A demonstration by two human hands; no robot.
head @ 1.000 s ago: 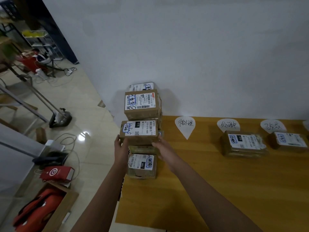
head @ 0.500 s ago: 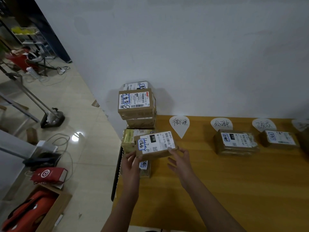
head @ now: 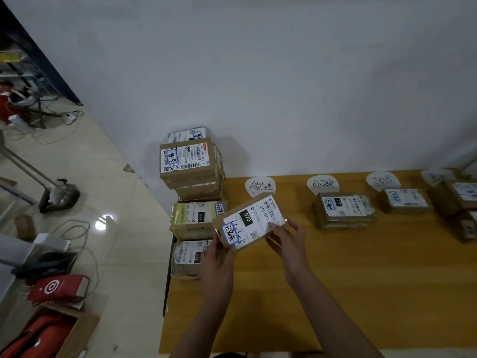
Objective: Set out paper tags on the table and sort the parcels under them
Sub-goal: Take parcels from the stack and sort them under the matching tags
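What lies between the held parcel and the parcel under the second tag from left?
Only bare table between held parcel and that parcel, in head view.

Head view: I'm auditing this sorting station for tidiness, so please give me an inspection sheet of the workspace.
Surface: wooden table, set against the white wall.
Job's things: four paper tags along the far edge; sorted parcels lie below the second, third and fourth; unsorted stack at the left end; held parcel tilted above the table.
Clutter: red bag and open cardboard box on the floor, left of the table.
Hands: left hand grips the held parcel's near corner; right hand holds its right edge.
Cables: loose cables on the floor at left.
Surroundings: tiled floor, stand base.
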